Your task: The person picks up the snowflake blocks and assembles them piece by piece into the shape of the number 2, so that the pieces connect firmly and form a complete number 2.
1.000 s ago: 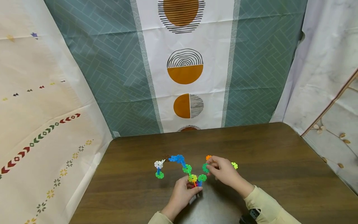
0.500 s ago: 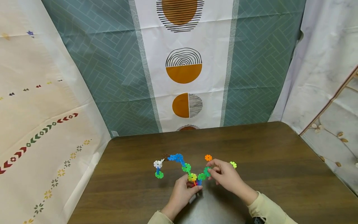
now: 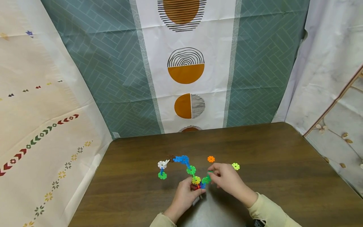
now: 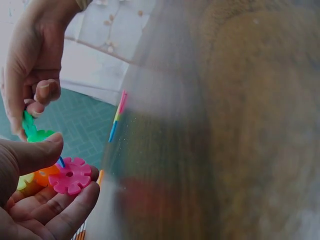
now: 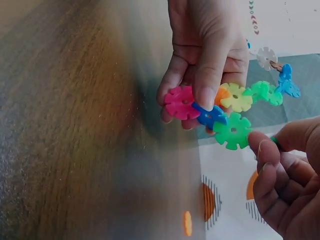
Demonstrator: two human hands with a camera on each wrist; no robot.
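A chain of notched plastic discs runs from a white disc through blue discs and green ones to a yellow disc. My left hand grips the chain's near end; in the right wrist view its thumb presses a blue disc beside a pink disc. A green disc is joined to that blue one. My right hand pinches another green disc, seen nearly edge-on, against the joined green disc. Whether these two are slotted together I cannot tell.
On the wooden table, a loose orange disc lies beyond my right hand and a yellow-green disc to its right. Patterned cloths hang behind the table and at both sides.
My right hand has moved slightly left and down, bringing its green disc from apart to against the chain's green disc. The chain has shifted a little right in the last half second.
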